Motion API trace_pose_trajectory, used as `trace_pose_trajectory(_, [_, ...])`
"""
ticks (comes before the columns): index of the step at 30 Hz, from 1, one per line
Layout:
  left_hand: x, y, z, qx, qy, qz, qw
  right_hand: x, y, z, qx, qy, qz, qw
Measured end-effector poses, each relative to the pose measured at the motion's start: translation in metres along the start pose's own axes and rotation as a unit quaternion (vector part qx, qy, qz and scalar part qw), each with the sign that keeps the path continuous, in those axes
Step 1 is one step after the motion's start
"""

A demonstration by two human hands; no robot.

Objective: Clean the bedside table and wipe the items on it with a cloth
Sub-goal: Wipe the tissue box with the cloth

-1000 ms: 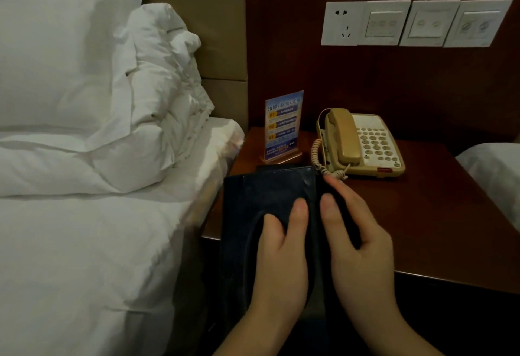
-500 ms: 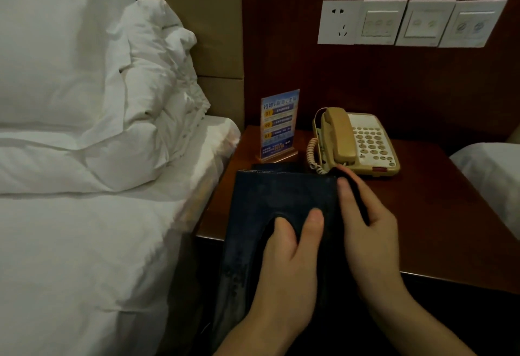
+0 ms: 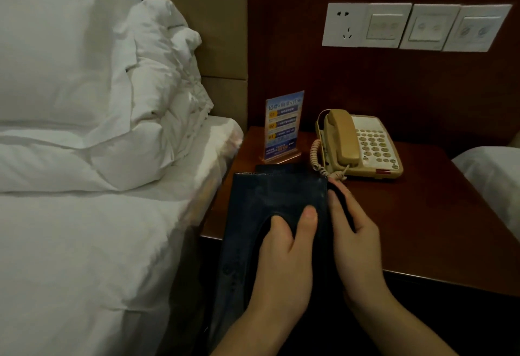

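Two hands work on a dark blue box (image 3: 270,200), seemingly a tissue-box cover with an oval slot in its top, which is tilted up from the front-left corner of the counter (image 3: 439,215). The box's far end lies over the counter's left front edge and its near end hangs out toward the person. The left hand (image 3: 284,254) grips the box from above: two fingers dip into the oval slot and the thumb lies flat on the top face beside it. The right hand (image 3: 351,231) holds the right side of the box, fingers stretched along that edge with their tips near the far right corner, curling round something dark there. That dark thing may be the cloth, but the dim light does not let it be told apart from the box.

Toward the back edge of the counter stands a beige telephone (image 3: 363,144), its handset on the cradle and its coiled cord (image 3: 319,158) hanging down to just beside the right fingertips. Left of the telephone, at the back-left corner, a blue sign card (image 3: 282,124) stands upright in a clear holder, just behind the box.

On the wall above is a row of white switch plates (image 3: 413,27). A bed (image 3: 84,243) with white bedding and pillows flanks the counter's left edge.
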State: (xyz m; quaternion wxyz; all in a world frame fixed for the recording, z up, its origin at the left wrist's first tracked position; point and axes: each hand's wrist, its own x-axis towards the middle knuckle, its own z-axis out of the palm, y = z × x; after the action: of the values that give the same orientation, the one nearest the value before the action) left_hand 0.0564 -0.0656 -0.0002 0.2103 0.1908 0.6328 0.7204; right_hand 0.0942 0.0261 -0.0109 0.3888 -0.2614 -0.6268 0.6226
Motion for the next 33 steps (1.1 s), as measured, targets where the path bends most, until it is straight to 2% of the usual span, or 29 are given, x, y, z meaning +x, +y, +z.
trace_pose_trajectory(1, [-0.001, 0.002, 0.000, 0.008, -0.003, 0.010, 1.000, -0.003, -0.001, 0.001, 0.002, 0.007, -0.007, 1.000])
trace_pose_trajectory(4, [-0.002, 0.005, 0.000, 0.020, -0.018, 0.049, 0.998, -0.012, -0.015, 0.000, -0.005, 0.025, -0.102, 0.994])
trace_pose_trajectory(6, [-0.002, 0.003, -0.001, 0.004, -0.017, 0.046, 0.999, -0.013, -0.019, -0.001, -0.012, 0.019, -0.138, 0.990])
trace_pose_trajectory(12, [0.002, 0.001, -0.004, -0.019, 0.015, 0.038, 0.999, -0.012, 0.002, 0.005, 0.004, -0.013, -0.004, 1.000])
trace_pose_trajectory(17, [0.006, -0.001, -0.005, -0.043, 0.019, 0.021, 0.999, -0.027, -0.016, 0.005, -0.023, -0.011, -0.105, 0.994])
trace_pose_trajectory(23, [0.005, 0.005, -0.005, -0.027, 0.065, 0.051, 0.996, -0.023, -0.003, 0.004, 0.006, -0.029, 0.009, 1.000])
trace_pose_trajectory(29, [0.015, 0.006, -0.019, 0.002, 0.118, 0.046, 0.992, -0.059, -0.006, 0.007, -0.042, -0.069, -0.014, 0.997])
trace_pose_trajectory(33, [0.010, 0.004, -0.011, 0.007, 0.062, 0.011, 0.998, -0.041, -0.004, 0.003, -0.084, -0.057, -0.036, 0.994])
